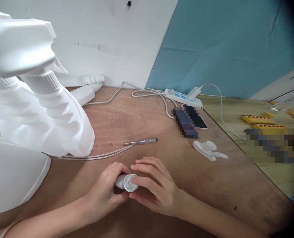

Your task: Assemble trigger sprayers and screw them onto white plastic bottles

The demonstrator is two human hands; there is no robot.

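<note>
A white plastic spray head (130, 183) is held low over the near part of the table, its round collar facing up. My left hand (106, 185) wraps around its body from the left, thumb below and fingers above. My right hand (157, 188) grips the collar from the right with thumb and fingertips. The side of the spray head inside my left hand is hidden. Beyond my hands lie a screwdriver (144, 141) with a clear handle and thin white tubes (94, 157). Another loose white spray head (206, 150) rests on the table to the right.
Large white spray bottles (72, 122) with trigger tops crowd the left side. At the back, a power strip (184, 98) carries a plug and cables. Phones (195, 116) lie before it. Yellow pieces (258, 119) sit on another surface at right, near a person's partly visible hand.
</note>
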